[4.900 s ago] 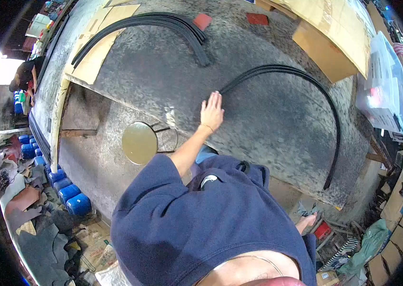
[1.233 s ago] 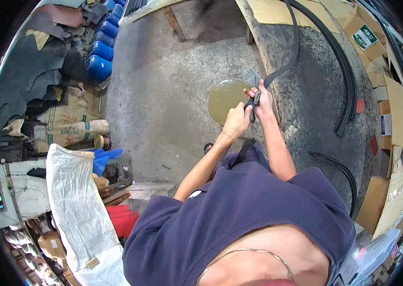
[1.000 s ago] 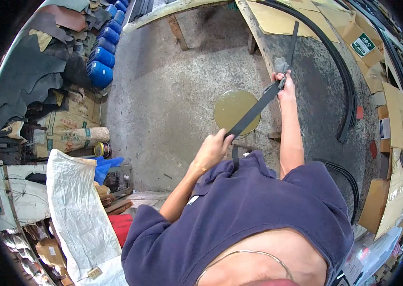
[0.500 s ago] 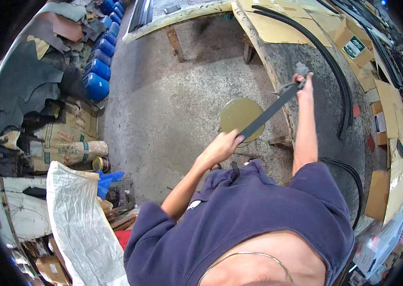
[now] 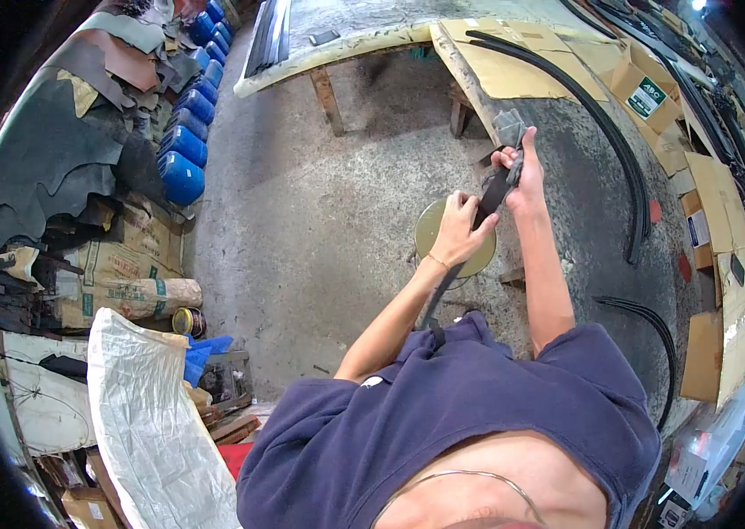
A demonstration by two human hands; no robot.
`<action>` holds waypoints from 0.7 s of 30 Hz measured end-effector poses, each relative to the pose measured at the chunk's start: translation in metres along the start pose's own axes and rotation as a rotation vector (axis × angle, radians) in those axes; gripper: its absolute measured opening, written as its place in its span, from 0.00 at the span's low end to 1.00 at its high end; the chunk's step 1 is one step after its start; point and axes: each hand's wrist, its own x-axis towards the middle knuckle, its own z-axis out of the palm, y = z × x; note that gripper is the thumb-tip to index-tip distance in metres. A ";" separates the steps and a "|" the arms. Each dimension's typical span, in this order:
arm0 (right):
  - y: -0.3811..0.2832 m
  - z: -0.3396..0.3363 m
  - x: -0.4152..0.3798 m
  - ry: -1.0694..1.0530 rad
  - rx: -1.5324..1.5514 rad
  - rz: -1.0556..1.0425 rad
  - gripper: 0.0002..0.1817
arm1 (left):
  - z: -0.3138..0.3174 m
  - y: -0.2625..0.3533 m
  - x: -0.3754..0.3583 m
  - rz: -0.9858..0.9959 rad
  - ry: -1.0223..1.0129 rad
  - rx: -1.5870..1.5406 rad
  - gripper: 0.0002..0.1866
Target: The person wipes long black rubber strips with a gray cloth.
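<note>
Head view: both hands, left hand [image 5: 458, 231] and right hand [image 5: 520, 172], grip black strap [image 5: 493, 189].

Blue drums [image 5: 184, 145], white sack [image 5: 148, 397]

A brown cardboard box [image 5: 645, 88] at the far right edge of the grey speckled counter [image 5: 584, 203] carries a green and white label; its letters are too small to read with certainty. The tan printed sacks [image 5: 121, 295] on the concrete floor [image 5: 319, 203] bear green markings, also unreadable. No other text can be made out.
</note>
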 end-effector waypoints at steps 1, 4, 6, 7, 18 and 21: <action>-0.001 0.004 -0.007 -0.030 0.016 0.045 0.24 | -0.007 0.003 0.005 -0.021 -0.057 -0.002 0.17; -0.014 -0.002 0.004 -0.008 0.033 0.034 0.25 | -0.025 0.033 0.000 -0.242 -0.218 -0.168 0.15; -0.032 -0.039 0.048 0.058 0.142 0.067 0.24 | -0.033 0.047 -0.020 -0.148 -0.164 -0.095 0.14; -0.049 -0.051 0.062 0.049 0.196 0.027 0.24 | -0.046 0.055 -0.032 -0.173 -0.237 -0.052 0.13; 0.009 0.011 -0.046 -0.069 -0.256 0.075 0.25 | -0.040 0.071 -0.012 -0.520 -0.391 -0.829 0.12; -0.028 0.016 -0.030 -0.063 -0.235 0.121 0.23 | -0.017 0.080 0.005 -0.503 -0.350 -0.572 0.13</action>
